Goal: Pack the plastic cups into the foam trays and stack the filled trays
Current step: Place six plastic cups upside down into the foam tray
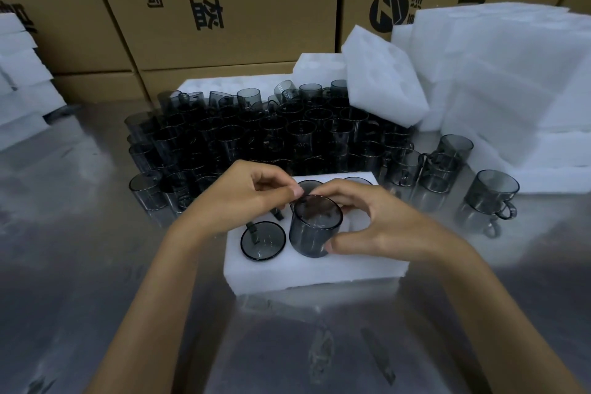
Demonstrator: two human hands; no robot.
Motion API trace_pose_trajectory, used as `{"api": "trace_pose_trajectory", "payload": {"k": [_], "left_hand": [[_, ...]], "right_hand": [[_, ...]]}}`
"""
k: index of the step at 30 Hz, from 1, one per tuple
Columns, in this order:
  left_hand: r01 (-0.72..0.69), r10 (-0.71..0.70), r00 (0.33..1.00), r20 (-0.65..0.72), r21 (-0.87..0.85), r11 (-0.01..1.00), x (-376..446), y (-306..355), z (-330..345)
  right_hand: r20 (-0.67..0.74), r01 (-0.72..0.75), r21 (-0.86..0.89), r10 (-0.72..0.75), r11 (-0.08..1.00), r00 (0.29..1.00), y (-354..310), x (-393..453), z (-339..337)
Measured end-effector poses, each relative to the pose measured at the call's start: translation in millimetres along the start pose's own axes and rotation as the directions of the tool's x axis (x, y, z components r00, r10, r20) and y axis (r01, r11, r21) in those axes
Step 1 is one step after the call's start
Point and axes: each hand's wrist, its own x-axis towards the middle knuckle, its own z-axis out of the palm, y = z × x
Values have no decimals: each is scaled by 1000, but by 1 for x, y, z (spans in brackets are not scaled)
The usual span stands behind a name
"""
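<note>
A white foam tray (307, 272) lies on the metal table in front of me. One smoky grey plastic cup (263, 240) is sunk in its front left pocket. A second cup (315, 227) stands half out of the middle pocket. My right hand (367, 224) grips this cup, thumb on its side and fingers over the rim. My left hand (249, 192) hovers over the tray's left part, its curled fingertips at the cup's rim. Two more cup rims show at the tray's back. Behind the tray stands a dense mass of loose cups (262, 131).
Empty foam trays (499, 80) are piled at the right and more foam (22, 83) at the left edge. Loose cups (489, 198) with handles stand right of the tray. Cardboard boxes (224, 3) wall off the back. Bare metal table (96, 281) lies near me.
</note>
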Motion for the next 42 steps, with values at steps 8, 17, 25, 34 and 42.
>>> {"api": "trace_pose_trajectory", "payload": {"k": [8,17,25,34,42], "left_hand": [[-11,11,999,41,-2,1000,0,-1,-1],[8,-11,995,96,34,999,1,-6,-1],[126,-142,990,20,352,927,2,-8,7],[124,-149,988,47,343,931,6,-9,14],[93,-89,996,-24,304,948,8,-13,17]], "right_hand": [[-14,-18,-99,17,995,1000,2,-2,0],[11,36,-123,-35,992,999,3,-3,-9],[8,-30,-313,35,949,999,15,-2,-11],[-56,-38,-220,26,975,998,13,0,-8],[-836,-441,-301,-11,845,549,43,0,-41]]}}
